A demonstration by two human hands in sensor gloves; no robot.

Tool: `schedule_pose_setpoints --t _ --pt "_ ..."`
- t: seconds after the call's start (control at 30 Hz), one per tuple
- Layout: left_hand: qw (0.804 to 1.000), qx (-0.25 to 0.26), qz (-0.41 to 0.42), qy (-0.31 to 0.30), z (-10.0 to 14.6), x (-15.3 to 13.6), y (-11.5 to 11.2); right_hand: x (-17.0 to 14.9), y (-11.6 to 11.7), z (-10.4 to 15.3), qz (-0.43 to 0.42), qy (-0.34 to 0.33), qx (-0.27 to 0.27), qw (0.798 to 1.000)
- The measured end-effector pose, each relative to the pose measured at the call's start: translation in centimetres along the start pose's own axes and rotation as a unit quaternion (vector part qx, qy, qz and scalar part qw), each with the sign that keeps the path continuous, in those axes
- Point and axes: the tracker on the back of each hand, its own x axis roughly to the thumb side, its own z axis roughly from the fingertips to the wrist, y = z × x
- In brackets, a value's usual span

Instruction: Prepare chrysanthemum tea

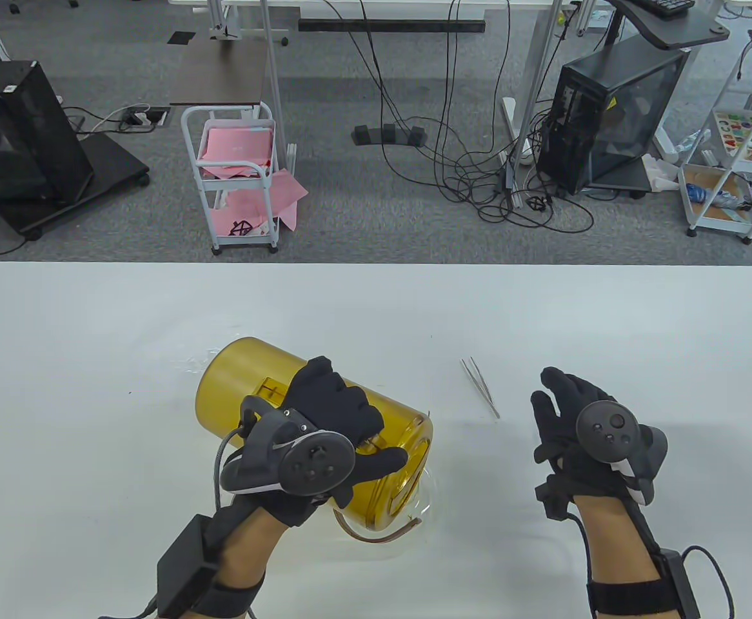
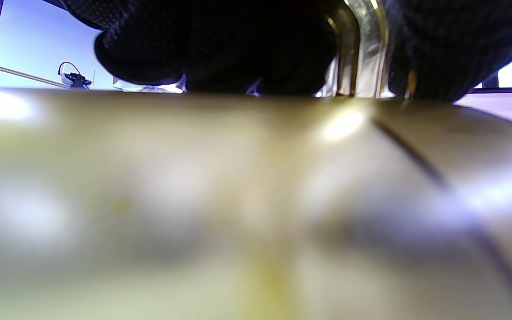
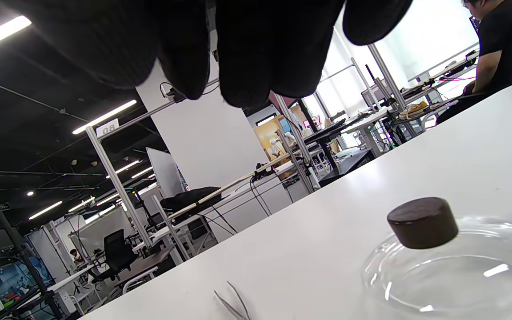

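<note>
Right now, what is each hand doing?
Left hand: grips the amber transparent cylindrical jar, tilted on its side.
Right hand: open, holding nothing.

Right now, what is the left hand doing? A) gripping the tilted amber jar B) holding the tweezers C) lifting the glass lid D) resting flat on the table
A: in the table view the left hand wraps around the amber jar, which lies tilted, while the tweezers lie untouched on the table and the right hand hovers open.
</note>
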Motion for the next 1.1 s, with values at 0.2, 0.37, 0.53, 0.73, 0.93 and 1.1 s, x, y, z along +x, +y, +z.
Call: schedule_pose_setpoints --t 0.2,0.37,0.53,0.73,0.93,1.1 --pt "1.0 -0.001 0.001 0.002 0.0 -0.1 0.0 0.3 0.5 0.0 0.005 -0.006 0.012 1.0" --pt "1.0 -0.002 -0.001 0.001 0.1 -0.1 0.0 0.9 0.6 0.2 0.004 -0.017 0.014 1.0" --pt "1.0 -0.002 0.001 0.0 0.1 -0.2 0.0 1.2 0.7 0.3 0.004 -0.022 0.014 1.0" --pt "1.0 -0.002 0.01 -0.001 0.1 -0.5 0.0 1.2 0.6 0.3 0.0 -0.017 0.009 1.0" --pt "1.0 -0.002 0.016 0.001 0.1 -0.7 0.0 1.2 0.6 0.2 0.006 -0.02 0.011 1.0" --pt "1.0 -0.002 0.019 0.001 -0.1 -0.8 -0.1 1.0 0.3 0.2 0.006 -0.017 0.005 1.0"
